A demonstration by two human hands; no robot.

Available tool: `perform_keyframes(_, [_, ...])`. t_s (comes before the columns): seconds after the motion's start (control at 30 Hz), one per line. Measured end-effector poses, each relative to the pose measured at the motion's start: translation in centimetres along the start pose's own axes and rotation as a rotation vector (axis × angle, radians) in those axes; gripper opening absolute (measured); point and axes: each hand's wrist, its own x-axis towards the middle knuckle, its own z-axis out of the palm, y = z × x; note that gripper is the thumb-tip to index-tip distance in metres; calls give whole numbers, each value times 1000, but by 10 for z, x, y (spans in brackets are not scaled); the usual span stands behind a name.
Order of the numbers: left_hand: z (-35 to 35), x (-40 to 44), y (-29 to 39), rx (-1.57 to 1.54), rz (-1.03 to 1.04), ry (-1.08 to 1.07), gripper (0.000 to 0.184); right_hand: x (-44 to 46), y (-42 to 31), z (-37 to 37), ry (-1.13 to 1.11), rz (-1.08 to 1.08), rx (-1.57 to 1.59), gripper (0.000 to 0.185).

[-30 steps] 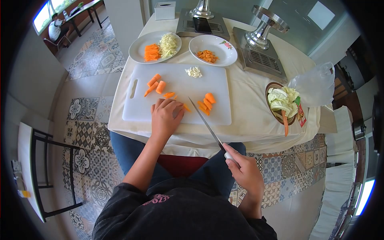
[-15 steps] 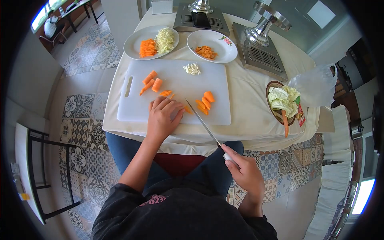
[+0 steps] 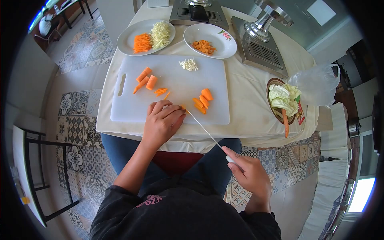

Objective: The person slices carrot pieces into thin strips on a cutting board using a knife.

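My right hand [image 3: 249, 172] is wrapped round the pale handle of a knife [image 3: 205, 130]. Its blade reaches up-left, the tip at a small carrot piece [image 3: 183, 107] near the front of the white cutting board [image 3: 168, 66]. With fingers curled down, my left hand [image 3: 163, 122] presses on that piece, mostly hiding it. Thin carrot sticks [image 3: 161, 91] lie just beyond the left fingers. Carrot chunks [image 3: 151, 83] are on the board's left, and carrot slices [image 3: 203, 102] with a thicker chunk [image 3: 207, 94] on its right. A small heap of chopped white pieces [image 3: 188, 64] sits at the back.
Behind the board stand a plate [image 3: 125, 40] of shredded carrot and pale shreds, and a flowered plate [image 3: 192, 34] with orange bits. Two metal stoves [image 3: 262, 56] stand farther back, a phone [image 3: 199, 13] on one. To the right are a bowl [image 3: 271, 85] with cabbage and carrot, and a plastic bag [image 3: 318, 86].
The knife blade has turned edge-on and its tip has come down to the carrot piece by my left fingers. The view has shifted slightly, moving the board left and up in frame.
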Motion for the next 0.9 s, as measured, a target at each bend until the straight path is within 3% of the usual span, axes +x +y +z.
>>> perform_keyframes(0.43, [0,0,2,14,-58,-36,20,2,-7,-27,-171,64,-52,49])
perform_keyframes(0.9, [3,-2,1,33,-54,16,18,26,13,12,0,-68,-112,48])
